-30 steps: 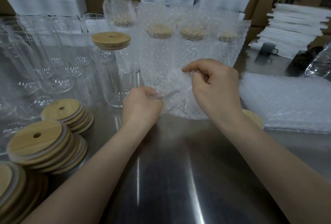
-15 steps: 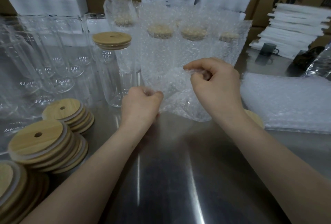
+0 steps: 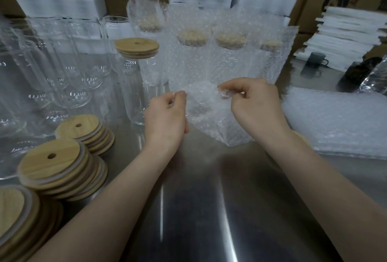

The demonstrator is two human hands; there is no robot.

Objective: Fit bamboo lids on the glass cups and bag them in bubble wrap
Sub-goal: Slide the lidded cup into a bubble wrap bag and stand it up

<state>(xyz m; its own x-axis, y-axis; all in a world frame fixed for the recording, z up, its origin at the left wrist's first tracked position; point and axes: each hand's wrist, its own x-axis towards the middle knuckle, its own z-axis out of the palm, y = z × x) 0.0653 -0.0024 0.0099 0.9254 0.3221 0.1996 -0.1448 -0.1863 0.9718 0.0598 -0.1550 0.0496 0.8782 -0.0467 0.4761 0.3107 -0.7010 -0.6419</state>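
I see my left hand and right hand side by side above the table, with a small gap between them. Both are curled. Each pinches the top edge of one bag of bubble wrap between thumb and fingertips. The bag hangs in the gap, and its bottom corner touches the table just below the right wrist. I cannot tell through the crumpled film whether its mouth is parted.

Just beyond the left hand, a little to its left, stands a cup with a lid fitted, not bagged. Directly beyond both hands is a row of wrapped cups, upright, their tops showing dimly through the wrap. Farther left of the left hand are bare cups, crowded together. Near the left forearm lie loose lids in leaning stacks.

Just right of the right hand lies a pile of flat bags. Beyond that pile are a dark mug and stacked foam sheets. A spare lid peeks out from behind the right wrist.
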